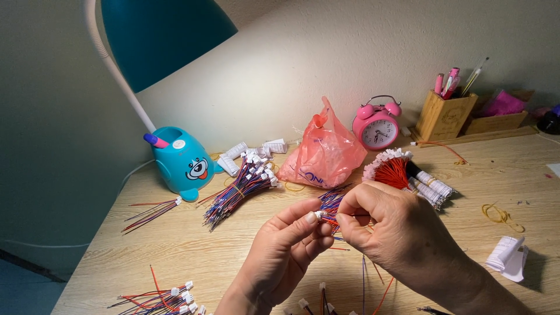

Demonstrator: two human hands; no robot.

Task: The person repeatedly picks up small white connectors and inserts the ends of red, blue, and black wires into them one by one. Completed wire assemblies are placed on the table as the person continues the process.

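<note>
Head view, desk level: left hand (286,245) is closed to a pinch, thumb and forefinger gripping a small white connector (318,214). Right hand (389,230) is curled shut around a loose bunch of red, blue and black wires (330,205), fingertips meeting the left hand at the connector. Both hands are held above the wooden desk (175,245), near its front edge. Just behind them lies a red wire bundle (392,170) with white plugs, beside a pink plastic bag (324,153). Further left, a banded wire bundle (239,189) rests by a teal lamp base (182,163). A pink alarm clock (376,127) and wooden pen holder (444,115) stand against the wall.
</note>
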